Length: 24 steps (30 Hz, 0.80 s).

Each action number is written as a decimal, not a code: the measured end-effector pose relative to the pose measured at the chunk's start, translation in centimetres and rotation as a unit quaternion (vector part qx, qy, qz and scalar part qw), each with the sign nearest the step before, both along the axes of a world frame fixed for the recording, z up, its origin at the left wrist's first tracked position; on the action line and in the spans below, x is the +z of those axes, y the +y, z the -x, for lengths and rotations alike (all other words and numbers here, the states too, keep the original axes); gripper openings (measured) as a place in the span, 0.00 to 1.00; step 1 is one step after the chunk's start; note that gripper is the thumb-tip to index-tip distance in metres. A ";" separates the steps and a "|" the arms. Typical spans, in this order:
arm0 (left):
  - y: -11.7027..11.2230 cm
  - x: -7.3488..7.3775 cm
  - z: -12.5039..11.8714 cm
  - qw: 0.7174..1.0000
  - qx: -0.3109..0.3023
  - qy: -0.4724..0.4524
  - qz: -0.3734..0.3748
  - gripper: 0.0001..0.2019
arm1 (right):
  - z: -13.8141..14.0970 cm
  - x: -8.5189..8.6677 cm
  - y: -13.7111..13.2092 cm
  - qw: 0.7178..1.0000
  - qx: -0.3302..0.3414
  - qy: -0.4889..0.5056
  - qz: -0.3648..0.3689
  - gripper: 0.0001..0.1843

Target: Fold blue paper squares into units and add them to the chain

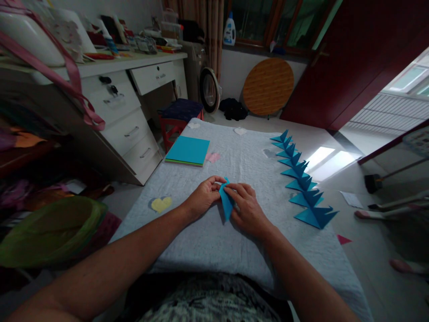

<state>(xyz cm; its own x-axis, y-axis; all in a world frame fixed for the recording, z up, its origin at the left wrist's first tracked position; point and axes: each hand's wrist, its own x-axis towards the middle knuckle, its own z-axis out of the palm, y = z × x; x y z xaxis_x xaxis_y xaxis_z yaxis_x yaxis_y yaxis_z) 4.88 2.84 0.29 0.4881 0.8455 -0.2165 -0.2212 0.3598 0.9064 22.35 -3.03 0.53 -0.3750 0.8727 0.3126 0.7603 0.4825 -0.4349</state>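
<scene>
A folded blue paper piece (226, 202) stands between my two hands on the grey cloth-covered table (208, 241). My left hand (203, 197) pinches its upper left edge with curled fingers. On the paper's right side rests my right hand (247, 207), fingertips pressed on the fold. A row of several finished blue folded paper shapes (300, 181) lies along the right side of the table. A stack of blue square paper sheets (188, 150) lies at the far left of the table.
A yellow heart patch (161, 204) and pink heart patches (212, 157) mark the cloth. White desk drawers (134, 129) stand to the left, a red stool (174, 123) beyond the table, a round wooden board (268, 86) against the wall, a green bag (50, 230) at near left.
</scene>
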 end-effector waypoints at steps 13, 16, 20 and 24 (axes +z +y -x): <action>0.1 -0.6 0.4 0.964 -0.034 0.166 -0.204 0.11 | -0.9 -1.1 0.9 0.992 0.024 0.097 -0.078 0.13; 0.0 -0.7 0.9 0.852 -0.019 0.316 -0.417 0.15 | -1.0 -1.5 1.0 0.997 0.020 0.059 -0.039 0.13; 0.0 -0.5 1.5 0.758 -0.027 0.397 -0.517 0.18 | -1.0 -1.6 1.1 0.999 0.011 0.043 0.006 0.13; -0.1 0.0 2.1 0.732 -0.049 0.417 -0.537 0.16 | -1.0 -1.4 1.1 0.998 0.007 0.065 0.018 0.12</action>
